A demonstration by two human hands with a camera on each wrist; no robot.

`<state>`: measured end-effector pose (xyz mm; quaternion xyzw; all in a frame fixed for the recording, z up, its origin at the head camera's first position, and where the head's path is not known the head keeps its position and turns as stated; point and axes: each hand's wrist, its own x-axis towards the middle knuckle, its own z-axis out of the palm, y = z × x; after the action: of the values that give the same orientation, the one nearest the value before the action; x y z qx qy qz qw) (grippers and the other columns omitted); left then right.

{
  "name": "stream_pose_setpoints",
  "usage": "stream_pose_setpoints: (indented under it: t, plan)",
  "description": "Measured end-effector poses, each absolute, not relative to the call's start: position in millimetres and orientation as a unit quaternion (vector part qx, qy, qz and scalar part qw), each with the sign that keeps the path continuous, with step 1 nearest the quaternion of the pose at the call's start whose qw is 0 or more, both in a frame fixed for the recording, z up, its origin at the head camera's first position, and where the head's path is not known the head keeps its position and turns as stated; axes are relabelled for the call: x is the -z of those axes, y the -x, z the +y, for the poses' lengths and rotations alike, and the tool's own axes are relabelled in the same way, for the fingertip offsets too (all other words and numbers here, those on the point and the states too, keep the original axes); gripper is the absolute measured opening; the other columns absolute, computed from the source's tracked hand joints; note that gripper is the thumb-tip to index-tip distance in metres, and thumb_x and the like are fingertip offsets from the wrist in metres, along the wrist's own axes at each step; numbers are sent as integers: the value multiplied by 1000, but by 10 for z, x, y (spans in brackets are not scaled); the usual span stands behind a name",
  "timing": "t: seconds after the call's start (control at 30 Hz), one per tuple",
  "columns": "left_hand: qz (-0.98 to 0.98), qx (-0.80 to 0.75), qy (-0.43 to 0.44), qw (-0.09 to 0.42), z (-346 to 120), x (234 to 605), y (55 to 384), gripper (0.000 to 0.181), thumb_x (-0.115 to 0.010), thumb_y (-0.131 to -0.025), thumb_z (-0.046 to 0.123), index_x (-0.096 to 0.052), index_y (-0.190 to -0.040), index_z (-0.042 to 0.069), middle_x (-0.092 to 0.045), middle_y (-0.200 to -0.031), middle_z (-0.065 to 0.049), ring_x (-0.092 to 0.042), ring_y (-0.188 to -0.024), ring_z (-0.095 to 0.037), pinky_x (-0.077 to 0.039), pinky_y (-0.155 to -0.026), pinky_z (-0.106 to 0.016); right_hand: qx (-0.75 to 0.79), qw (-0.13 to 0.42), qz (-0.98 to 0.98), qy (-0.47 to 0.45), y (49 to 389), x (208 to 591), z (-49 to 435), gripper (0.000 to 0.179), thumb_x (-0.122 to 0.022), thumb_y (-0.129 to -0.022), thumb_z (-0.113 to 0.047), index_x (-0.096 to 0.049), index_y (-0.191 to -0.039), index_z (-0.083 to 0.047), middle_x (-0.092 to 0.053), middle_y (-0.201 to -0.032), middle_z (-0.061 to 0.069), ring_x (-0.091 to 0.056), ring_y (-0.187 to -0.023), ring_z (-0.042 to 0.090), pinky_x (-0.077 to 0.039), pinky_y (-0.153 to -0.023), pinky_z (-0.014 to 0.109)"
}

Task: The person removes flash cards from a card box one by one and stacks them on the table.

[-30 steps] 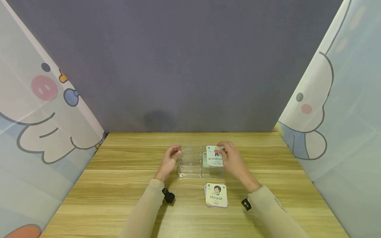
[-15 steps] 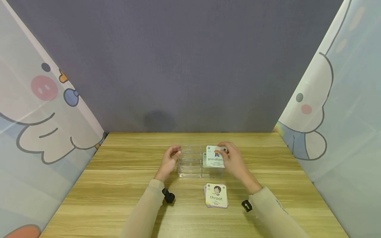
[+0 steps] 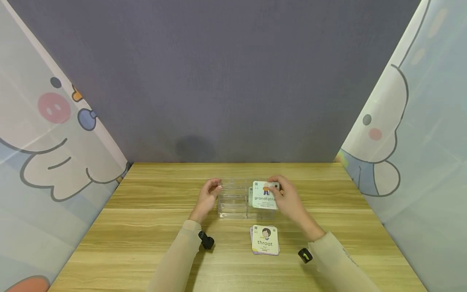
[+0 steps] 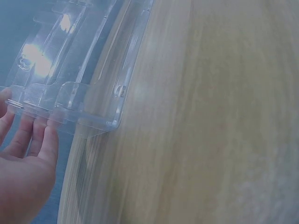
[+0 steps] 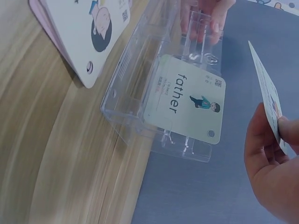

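My right hand [image 3: 290, 198] pinches the "grandfather" flashcard [image 3: 264, 197] by its right edge, thumb in front. In the right wrist view this flashcard [image 5: 268, 93] is raised apart from the rack, seen nearly edge-on. A "father" flashcard [image 5: 187, 98] stands tilted in the right half of the clear plastic tiered rack [image 3: 232, 209]; from the head it is mostly hidden behind the held card. My left hand [image 3: 207, 199] grips the rack's left side, its fingers [image 4: 46, 144] against the clear side wall in the left wrist view.
A small stack of flashcards [image 3: 265, 240], "throat" on top, lies on the wooden table [image 3: 146, 227] in front of the rack. A grey wall [image 3: 233, 89] closes off the back, with cartoon-printed panels [image 3: 419, 162] at both sides.
The "grandfather" flashcard has come slightly down and nearer to me in my right hand. My left hand and the rack have stayed in place.
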<state>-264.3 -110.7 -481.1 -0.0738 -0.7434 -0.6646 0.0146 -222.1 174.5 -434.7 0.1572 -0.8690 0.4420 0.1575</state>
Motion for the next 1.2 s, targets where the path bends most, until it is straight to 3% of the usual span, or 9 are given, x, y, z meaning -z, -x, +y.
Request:
stream_pose_setpoints:
  t: [0.27,0.57,0.77,1.1,1.2]
  plan:
    - [-743,665,68,25,-1127,5112,2841,35,-55,-105,5,-52,-138,-5,-57,-133,-22,-53,-121,-32,-45,-98,-38,-482,125,-854,-150,2177,4335,1762,21,-63,-98,3,-65,-119,-3,-65,-105,9,-55,-80,20,-51,-63,26]
    - [-742,666,72,26,-1131,5132,2839,36,-57,-105,9,-53,-138,-3,-57,-134,-20,-53,-121,-31,-45,-100,-39,-500,91,-851,-132,2113,4347,1776,22,-62,-99,2,-64,-120,-1,-65,-120,17,-64,-93,25,-56,-70,28]
    - [-742,665,76,34,-1130,5137,2848,35,-58,-104,7,-54,-137,-6,-58,-132,-21,-55,-118,-30,-46,-97,-36,-509,71,-849,-119,2068,4355,1776,21,-63,-99,0,-64,-120,-4,-66,-116,15,-64,-91,23,-56,-69,28]
    - [-739,668,79,24,-1133,5131,2850,37,-56,-105,7,-51,-139,-6,-54,-136,-26,-53,-123,-33,-44,-101,-41,-528,42,-840,-120,1991,4396,1809,18,-63,-99,0,-65,-117,-4,-66,-113,14,-63,-85,22,-55,-63,28]
    - [-741,666,80,24,-1128,5096,2821,36,-55,-105,6,-50,-138,-7,-54,-136,-26,-52,-123,-34,-45,-99,-36,-520,41,-844,-120,1971,4428,1814,17,-63,-98,1,-66,-115,-4,-66,-112,13,-62,-85,22,-55,-64,28]
